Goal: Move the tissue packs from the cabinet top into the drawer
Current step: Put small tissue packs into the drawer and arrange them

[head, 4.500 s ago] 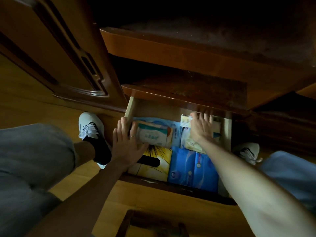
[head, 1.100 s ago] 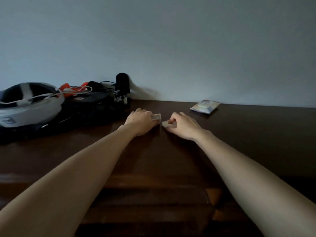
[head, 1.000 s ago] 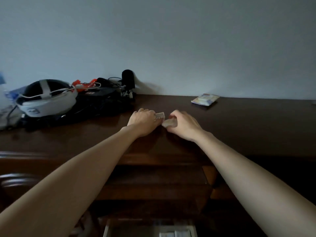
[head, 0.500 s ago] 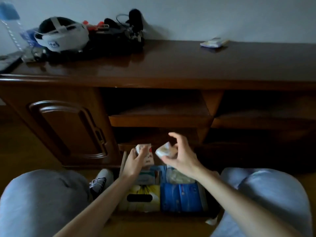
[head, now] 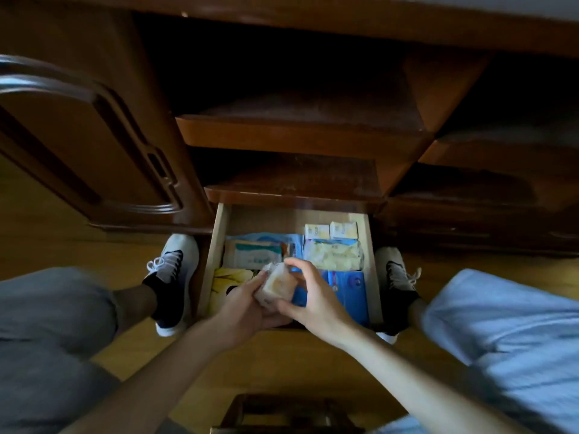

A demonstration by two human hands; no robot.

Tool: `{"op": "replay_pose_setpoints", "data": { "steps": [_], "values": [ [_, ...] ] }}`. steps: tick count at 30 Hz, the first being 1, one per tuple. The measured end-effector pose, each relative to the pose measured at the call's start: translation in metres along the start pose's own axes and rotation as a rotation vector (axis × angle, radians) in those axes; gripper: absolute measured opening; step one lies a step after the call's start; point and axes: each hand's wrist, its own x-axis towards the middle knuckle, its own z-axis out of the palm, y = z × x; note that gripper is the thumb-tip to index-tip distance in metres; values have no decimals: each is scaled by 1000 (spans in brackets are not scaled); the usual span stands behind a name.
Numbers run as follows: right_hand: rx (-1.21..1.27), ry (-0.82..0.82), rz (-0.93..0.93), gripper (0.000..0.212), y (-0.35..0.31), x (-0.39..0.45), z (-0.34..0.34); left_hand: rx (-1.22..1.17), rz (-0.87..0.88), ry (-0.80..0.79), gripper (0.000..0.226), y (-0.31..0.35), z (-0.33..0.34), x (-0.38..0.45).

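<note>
The drawer (head: 219, 245) stood pulled out at the foot of the cabinet (head: 300, 133). Inside lay 2 small tissue packs (head: 330, 230) side by side at the back right, a pale yellow pack (head: 333, 254) just in front of them, a white and teal pack (head: 255, 255) at the left, a yellow box (head: 227, 278) at the front left and blue packs (head: 349, 292) at the front right.

Above the front of the drawer both hands met on a small blurred tissue pack (head: 277, 285). The left hand (head: 247, 308) cradled it from below, fingers curled around it; the right hand (head: 313, 296) pinched it from the right.

2 dark open shelves sat above the drawer, a panelled door (head: 87, 145) to the left. The floor (head: 282, 361) was light wood, with 1 white shoe (head: 174, 270) on each side of the drawer.
</note>
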Motion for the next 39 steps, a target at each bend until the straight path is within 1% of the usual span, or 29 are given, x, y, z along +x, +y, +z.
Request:
{"op": "replay_pose_setpoints", "data": {
  "steps": [3,6,8,11,13,15,16,17,18,22,23,24,25,27,28,29,31,33,34,36,39],
  "values": [
    [-34,-42,34,65,2,4,0,11,20,1,42,-4,1,5],
    [-13,-75,68,69,2,9,-10,26,57,24,46,-2,-2,10],
    [-4,-79,80,70,4,13,-18,92,57,-6,49,1,-4,11],
    [-55,-78,72,69,5,10,-20,191,50,-67,53,-2,-5,10],
    [-65,-120,53,78,6,6,-19,169,35,-34,58,-4,-3,10],
    [-49,-191,54,95,4,9,-26,175,32,-35,53,0,-2,9],
    [-39,-224,62,98,2,12,-33,191,37,-48,51,3,-2,9],
    [-31,-247,67,97,1,14,-40,210,47,-60,52,7,-3,9],
    [-28,-256,70,90,0,17,-45,226,58,-71,55,10,-4,9],
    [-64,-208,75,44,7,18,-46,269,72,-104,62,11,-4,6],
    [-49,-188,83,36,10,17,-45,288,79,-123,63,11,-5,6],
    [-11,-164,93,32,12,17,-44,309,95,-141,63,10,-6,6],
    [39,-136,114,32,13,17,-45,329,114,-143,63,11,-8,6],
    [118,-87,150,38,14,18,-47,355,144,-88,59,12,-10,6],
    [97,-67,131,40,13,18,-46,368,157,-40,56,13,-11,6],
    [20,-41,87,40,10,16,-45,385,171,13,52,13,-10,7],
    [-274,10,-86,44,6,13,-38,413,200,114,52,12,-7,9],
    [-571,12,-278,58,4,11,-31,402,217,213,60,10,-2,12],
    [-629,15,-301,62,4,13,-30,396,220,253,62,10,0,13],
    [-625,30,-255,59,6,20,-32,429,232,276,62,9,3,15],
    [-591,-63,-166,52,10,31,-36,409,250,259,61,7,5,21]
  ]
}}
